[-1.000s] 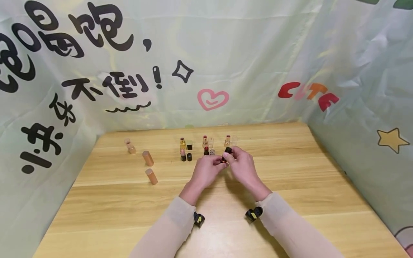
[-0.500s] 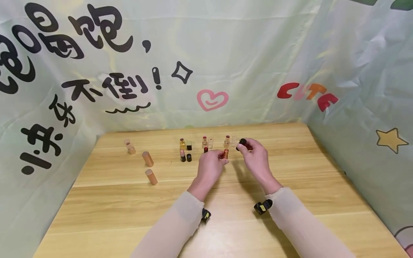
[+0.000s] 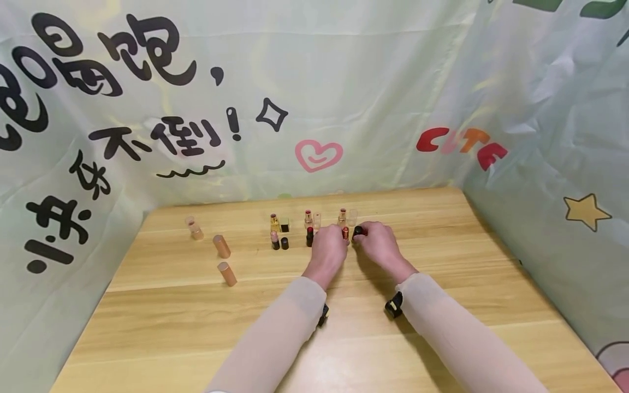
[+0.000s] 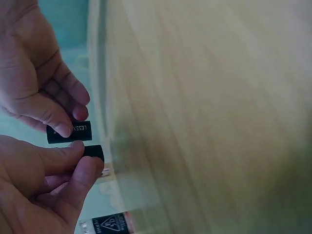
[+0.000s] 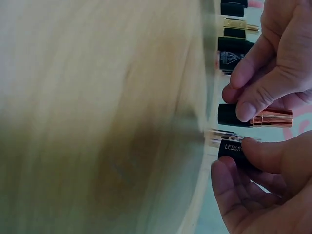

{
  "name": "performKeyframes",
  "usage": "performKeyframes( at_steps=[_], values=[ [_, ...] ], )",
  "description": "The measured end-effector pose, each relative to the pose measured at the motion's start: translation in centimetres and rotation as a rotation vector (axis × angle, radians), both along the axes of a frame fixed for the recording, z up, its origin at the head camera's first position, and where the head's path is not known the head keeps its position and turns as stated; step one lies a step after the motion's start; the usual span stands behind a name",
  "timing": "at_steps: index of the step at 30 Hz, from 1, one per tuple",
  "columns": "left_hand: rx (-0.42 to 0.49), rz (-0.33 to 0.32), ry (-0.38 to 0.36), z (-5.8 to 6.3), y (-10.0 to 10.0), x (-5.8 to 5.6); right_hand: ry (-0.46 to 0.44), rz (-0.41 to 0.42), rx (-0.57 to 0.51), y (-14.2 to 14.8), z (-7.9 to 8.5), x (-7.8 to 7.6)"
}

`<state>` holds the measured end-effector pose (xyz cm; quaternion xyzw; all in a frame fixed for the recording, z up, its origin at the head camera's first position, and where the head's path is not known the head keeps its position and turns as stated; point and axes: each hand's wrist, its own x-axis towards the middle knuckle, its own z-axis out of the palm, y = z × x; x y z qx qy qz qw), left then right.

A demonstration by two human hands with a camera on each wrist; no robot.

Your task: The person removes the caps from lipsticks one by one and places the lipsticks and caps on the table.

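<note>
My left hand [image 3: 328, 250] pinches an uncapped lipstick [image 5: 273, 118] by its black base between thumb and fingers. Its copper-coloured tube points up, away from the tabletop. Just to the right, my right hand [image 3: 379, 244] holds the black cap [image 5: 233, 149] between thumb and fingers, with pale lettering on its side. Cap and lipstick stand side by side, a small gap between them. Left of my left hand is an open red lipstick [image 3: 309, 237] with a black base. Behind both hands stands an open lipstick [image 3: 342, 217] beside its clear cap [image 3: 352, 217].
A wooden table [image 3: 196, 327] meets a printed cloth at the back and sides. More open lipsticks stand in rows, including a gold one [image 3: 274, 222] and a pink one [image 3: 274, 240]. At left are a closed clear-topped lipstick [image 3: 194, 228] and two copper tubes [image 3: 222, 246].
My hands have parted, pulling the black cap off the lipstick. My right hand swung right and up, then came back down beside the lipstick. My left hand has moved slightly right.
</note>
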<state>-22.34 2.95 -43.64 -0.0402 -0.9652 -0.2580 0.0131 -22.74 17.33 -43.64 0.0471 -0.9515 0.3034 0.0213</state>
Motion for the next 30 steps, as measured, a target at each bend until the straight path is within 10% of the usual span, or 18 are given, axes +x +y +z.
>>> performKeyframes(
  at_steps=[30],
  values=[
    [0.067, 0.052, -0.039, -1.2, 0.7, -1.3, -0.036, 0.001, 0.008, -0.1, -1.3, -1.1]
  ],
)
